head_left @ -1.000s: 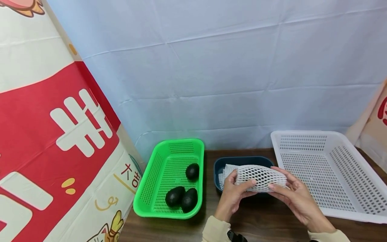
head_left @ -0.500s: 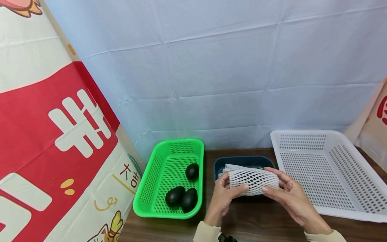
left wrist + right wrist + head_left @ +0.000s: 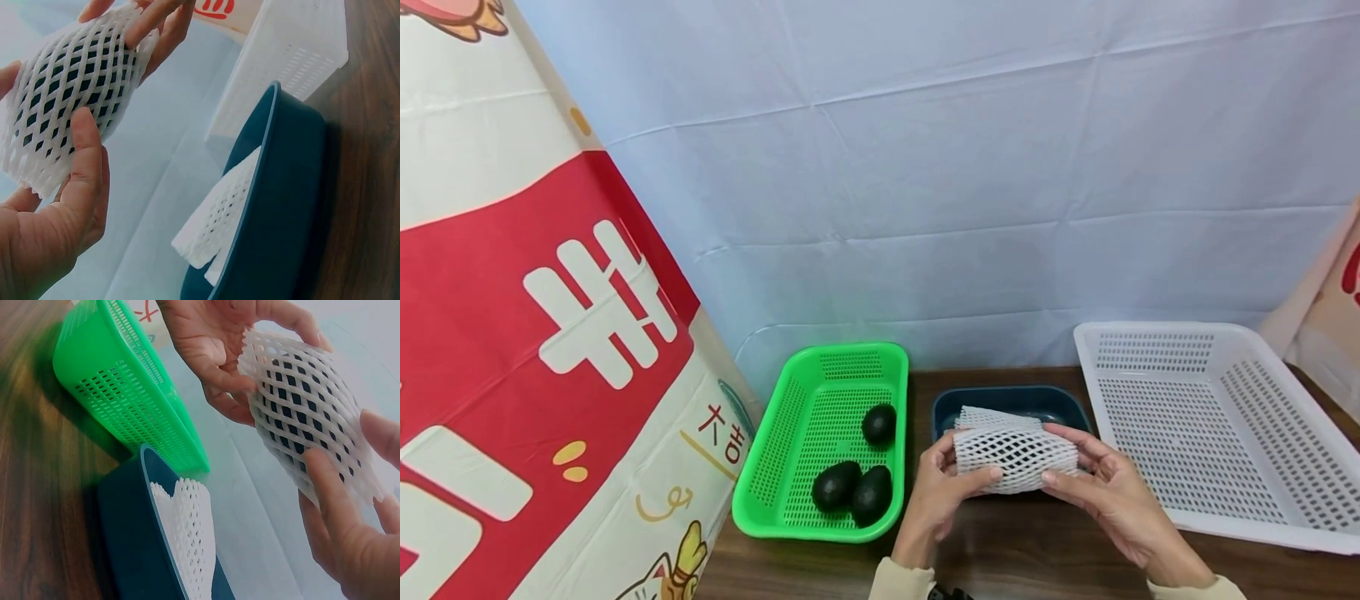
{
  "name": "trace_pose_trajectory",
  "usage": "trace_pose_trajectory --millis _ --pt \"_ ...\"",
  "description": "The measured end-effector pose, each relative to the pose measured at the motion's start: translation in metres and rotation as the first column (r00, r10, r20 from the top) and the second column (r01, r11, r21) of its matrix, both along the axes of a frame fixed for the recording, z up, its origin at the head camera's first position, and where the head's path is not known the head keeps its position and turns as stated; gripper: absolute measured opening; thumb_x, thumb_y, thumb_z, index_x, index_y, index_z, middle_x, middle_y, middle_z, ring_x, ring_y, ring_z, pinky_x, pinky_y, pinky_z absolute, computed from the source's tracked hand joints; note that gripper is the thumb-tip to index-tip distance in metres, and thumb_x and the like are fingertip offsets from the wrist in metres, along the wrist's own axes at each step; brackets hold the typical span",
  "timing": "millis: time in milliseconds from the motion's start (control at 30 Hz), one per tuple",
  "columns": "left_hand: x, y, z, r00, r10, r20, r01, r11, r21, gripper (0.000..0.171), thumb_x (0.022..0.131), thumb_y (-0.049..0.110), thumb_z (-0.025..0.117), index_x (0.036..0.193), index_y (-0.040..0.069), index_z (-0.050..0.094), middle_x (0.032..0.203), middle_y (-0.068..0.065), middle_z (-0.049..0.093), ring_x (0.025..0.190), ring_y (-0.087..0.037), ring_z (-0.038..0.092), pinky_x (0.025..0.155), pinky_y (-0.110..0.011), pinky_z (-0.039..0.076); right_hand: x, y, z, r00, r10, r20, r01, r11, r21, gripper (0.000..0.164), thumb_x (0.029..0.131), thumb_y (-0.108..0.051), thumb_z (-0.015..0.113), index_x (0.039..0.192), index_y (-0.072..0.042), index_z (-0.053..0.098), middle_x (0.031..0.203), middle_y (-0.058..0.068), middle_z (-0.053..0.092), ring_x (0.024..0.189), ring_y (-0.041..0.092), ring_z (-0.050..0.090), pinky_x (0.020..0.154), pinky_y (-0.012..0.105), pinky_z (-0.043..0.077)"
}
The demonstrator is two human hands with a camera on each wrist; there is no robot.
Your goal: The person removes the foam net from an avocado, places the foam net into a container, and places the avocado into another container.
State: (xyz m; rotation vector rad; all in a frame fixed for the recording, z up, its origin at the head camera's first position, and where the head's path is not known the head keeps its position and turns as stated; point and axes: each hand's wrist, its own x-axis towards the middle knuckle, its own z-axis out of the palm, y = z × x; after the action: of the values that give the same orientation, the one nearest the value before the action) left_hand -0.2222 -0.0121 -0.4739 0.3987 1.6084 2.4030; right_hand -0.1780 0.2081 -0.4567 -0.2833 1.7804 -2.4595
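Note:
A white foam net sleeve (image 3: 1017, 460) is held level in front of the body, above the near edge of a dark blue bin (image 3: 1067, 407). Through its stretched mesh shows a dark fruit, seemingly an avocado (image 3: 294, 400). My left hand (image 3: 934, 492) grips the sleeve's left end, thumb on the near side. My right hand (image 3: 1108, 496) holds the other end between thumb and fingers. More foam net sleeves (image 3: 992, 417) lie in the bin; the left wrist view shows one sleeve (image 3: 219, 209) leaning at its rim.
Left of the bin stands a green basket (image 3: 747, 500) with three loose avocados: one avocado (image 3: 878, 425) by its right wall, another avocado (image 3: 835, 487) and a third avocado (image 3: 871, 497) nearer me. A large white basket (image 3: 1187, 450) stands at right on the brown wooden table (image 3: 1022, 558).
Both hands have shifted left and slightly toward me with the foam net sleeve, showing more of the bin behind it. The avocados in the green basket stay put.

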Motion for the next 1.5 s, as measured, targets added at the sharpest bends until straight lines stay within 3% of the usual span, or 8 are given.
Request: trace_pose_trajectory --millis 433,733,1100,1500 --pt "0.008 -0.015 -0.010 1.000 -0.009 0.006 0.009 1.000 -0.015 0.046 0.075 0.002 0.082 0.117 -0.002 0.063 0.107 -0.018 0.066 0.090 -0.023 0.066 0.070 -0.032 0.057 0.009 -0.012 -0.010 0.997 -0.060 0.052 0.054 0.991 0.121 0.051 0.087 0.005 0.067 0.136 0.000 0.053 0.118 0.009 0.061 0.099 0.022 0.064 0.081 0.039 0.054" --pt "0.015 -0.022 -0.021 0.999 -0.018 0.035 0.020 0.998 -0.065 0.049 0.074 0.002 0.082 0.119 0.000 0.063 0.106 -0.016 0.066 0.089 -0.022 0.065 0.071 -0.030 0.056 0.017 -0.015 -0.020 0.979 -0.085 0.183 0.053 0.984 0.172 0.048 0.088 -0.002 0.069 0.135 -0.004 0.054 0.117 0.013 0.057 0.098 0.021 0.062 0.082 0.039 0.054" --pt "0.027 -0.029 -0.036 0.991 -0.046 0.128 0.059 0.993 -0.105 0.050 0.073 0.000 0.082 0.118 0.000 0.063 0.107 -0.016 0.066 0.092 -0.026 0.065 0.074 -0.032 0.056 0.021 -0.016 -0.040 0.948 -0.028 0.318 -0.022 0.988 0.150 0.060 0.090 -0.009 0.069 0.141 0.006 0.042 0.122 0.012 0.059 0.104 0.021 0.061 0.085 0.037 0.052" --pt "0.039 -0.032 -0.050 0.973 -0.019 0.229 0.063 0.980 -0.187 0.048 0.070 -0.003 0.082 0.114 0.004 0.065 0.103 -0.012 0.067 0.092 -0.024 0.064 0.075 -0.032 0.055 0.030 -0.013 -0.062 0.946 0.047 0.320 -0.089 0.989 0.118 0.063 0.088 -0.006 0.071 0.139 0.013 0.040 0.122 0.016 0.060 0.103 0.022 0.062 0.084 0.035 0.053"
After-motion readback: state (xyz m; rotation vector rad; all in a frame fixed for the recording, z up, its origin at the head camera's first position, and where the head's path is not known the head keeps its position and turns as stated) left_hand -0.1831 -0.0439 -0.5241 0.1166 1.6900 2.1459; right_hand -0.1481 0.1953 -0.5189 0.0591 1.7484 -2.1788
